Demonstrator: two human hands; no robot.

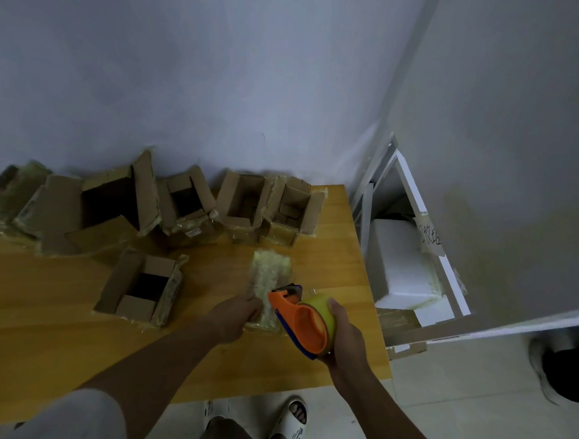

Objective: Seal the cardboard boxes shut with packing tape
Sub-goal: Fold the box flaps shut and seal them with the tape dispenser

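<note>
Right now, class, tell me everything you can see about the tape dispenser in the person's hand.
The tape dispenser is orange plastic with a dark blue edge and a dark cutter end at its front. It carries a roll of yellowish packing tape. The right hand grips it round the roll, tilted, with the cutter end toward the tape-covered box on the wooden table. The left hand holds that box's near end. Whether the cutter touches the box is unclear.

left hand (235, 316) holds taped box (268, 284) | right hand (344, 338) grips orange tape dispenser (302, 319) | wooden table (45, 308)
</note>
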